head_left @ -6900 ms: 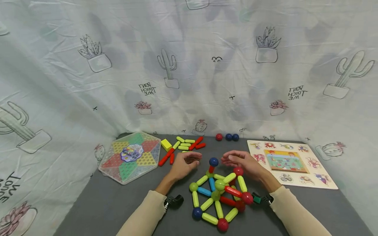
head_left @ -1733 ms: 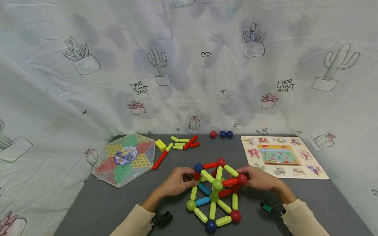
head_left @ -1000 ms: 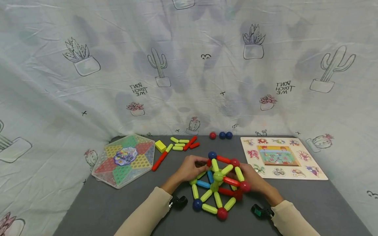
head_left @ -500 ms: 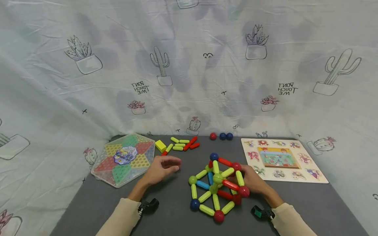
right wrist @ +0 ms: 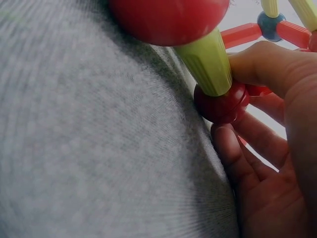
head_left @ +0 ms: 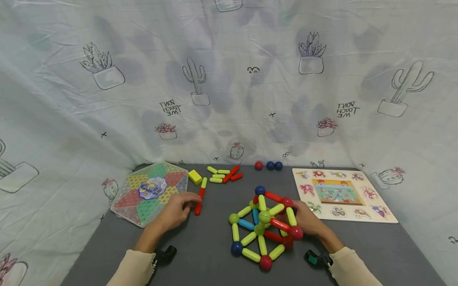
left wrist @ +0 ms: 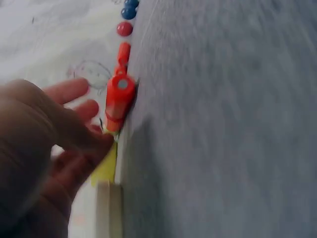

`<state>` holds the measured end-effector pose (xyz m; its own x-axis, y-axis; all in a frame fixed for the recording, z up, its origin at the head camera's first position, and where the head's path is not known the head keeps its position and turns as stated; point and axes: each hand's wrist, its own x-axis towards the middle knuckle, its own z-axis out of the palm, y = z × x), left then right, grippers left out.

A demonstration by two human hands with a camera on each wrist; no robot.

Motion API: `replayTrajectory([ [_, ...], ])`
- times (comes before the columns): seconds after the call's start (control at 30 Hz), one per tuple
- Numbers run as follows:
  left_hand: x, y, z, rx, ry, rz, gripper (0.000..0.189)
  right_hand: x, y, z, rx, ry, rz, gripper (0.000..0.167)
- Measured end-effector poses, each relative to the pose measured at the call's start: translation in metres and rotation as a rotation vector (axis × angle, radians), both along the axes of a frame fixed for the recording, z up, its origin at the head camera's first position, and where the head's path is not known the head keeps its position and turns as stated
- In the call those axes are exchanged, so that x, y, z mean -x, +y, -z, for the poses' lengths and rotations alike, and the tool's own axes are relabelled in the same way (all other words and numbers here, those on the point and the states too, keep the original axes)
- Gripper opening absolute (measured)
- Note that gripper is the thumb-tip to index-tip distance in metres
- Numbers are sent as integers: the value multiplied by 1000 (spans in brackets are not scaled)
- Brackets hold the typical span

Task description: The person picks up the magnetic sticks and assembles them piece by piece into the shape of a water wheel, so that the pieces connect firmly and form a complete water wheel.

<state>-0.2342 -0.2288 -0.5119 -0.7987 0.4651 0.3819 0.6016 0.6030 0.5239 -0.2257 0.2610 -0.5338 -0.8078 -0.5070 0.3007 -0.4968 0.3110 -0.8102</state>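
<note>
A structure of magnetic rods and balls [head_left: 264, 217] stands on the grey table, with lime, red and blue rods joined by coloured balls. At its right side my right hand [head_left: 304, 217] holds it. In the right wrist view, that hand's fingers [right wrist: 260, 62] lie around a dark red ball [right wrist: 220, 104] beneath a lime rod [right wrist: 210, 64]. To the left, my left hand [head_left: 177, 210] reaches over a line of red rods [head_left: 198, 207] tipped by a lime rod [head_left: 204, 182]. In the left wrist view its fingers are loosely bent beside a red rod [left wrist: 119, 99], not closed around it.
A hexagonal clear box [head_left: 150, 194] with coloured triangles lies at the left. Behind are a yellow block [head_left: 195, 177], several loose lime and red rods [head_left: 216, 180], a red ball [head_left: 259, 165] and two blue balls [head_left: 274, 165]. A picture puzzle board [head_left: 379, 208] lies right.
My left hand has let go of the structure's back left and moved left to the red rods, whose near end has swung right. The right hand stays on the structure, which now has a linked red-blue top.
</note>
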Motion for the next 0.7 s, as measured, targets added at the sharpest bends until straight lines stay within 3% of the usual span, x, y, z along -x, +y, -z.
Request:
replayTrajectory([
  [0.03,5,0,8,20,33,36,42,0,0,0,-1,1,0,16],
  [0.17,11,10,13,160,91,97,35,0,1,0,-8,-3,4,16],
  [0.2,10,13,11,193,94,103,31,-1,1,0,-13,-5,8,16],
  [0.27,0,24,-6,272,53,74,27,-1,0,-1,-19,-7,19,17],
  [0.4,-6,36,-17,317,40,14,16,-2,-2,-5,-20,-5,31,15],
  [0.47,-10,43,-17,235,-9,-31,15,-3,-2,-6,-17,-8,26,15],
  [0.53,-14,55,-14,72,-90,-59,17,-3,-1,-6,-13,-21,18,14],
  [0.63,-23,78,-11,-252,-274,-27,23,-2,1,-6,0,-51,3,16],
  [0.7,-28,94,-7,-394,-362,12,28,-1,3,-5,10,-74,-12,18],
])
